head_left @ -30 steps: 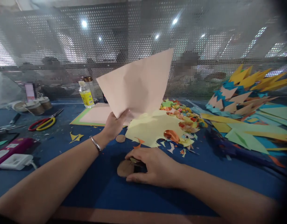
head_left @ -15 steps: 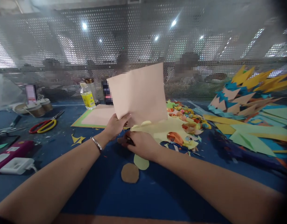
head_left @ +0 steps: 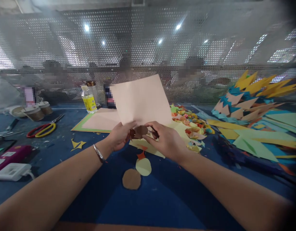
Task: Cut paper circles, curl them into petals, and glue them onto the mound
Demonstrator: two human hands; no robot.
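My left hand (head_left: 121,136) is closed on the lower left corner of a pale pink sheet of paper (head_left: 143,99), which stands up tilted before me. At the sheet's lower edge, my right hand (head_left: 162,136) pinches a small brownish round piece (head_left: 141,131) between thumb and fingers. The piece lies against or just in front of the sheet; I cannot tell whether they touch. Below the hands, a pale yellow paper circle (head_left: 144,166) and a brown cardboard disc (head_left: 131,179) rest on the blue table. An orange paper scrap (head_left: 141,155) sits at the circle's upper edge.
Left are red-and-yellow-handled scissors (head_left: 43,129), a white charger (head_left: 14,171) and a labelled bottle (head_left: 89,100). Stacked paper (head_left: 99,120) lies behind my left hand. Colourful scraps (head_left: 191,120) spread to the right, beside a spiky paper crown-like piece (head_left: 244,99). A perforated screen stands behind.
My right hand has risen from near the table to the sheet's lower edge, bringing the brownish round piece up. The sheet has dipped and leans more. An orange scrap and yellow paper beneath now show.
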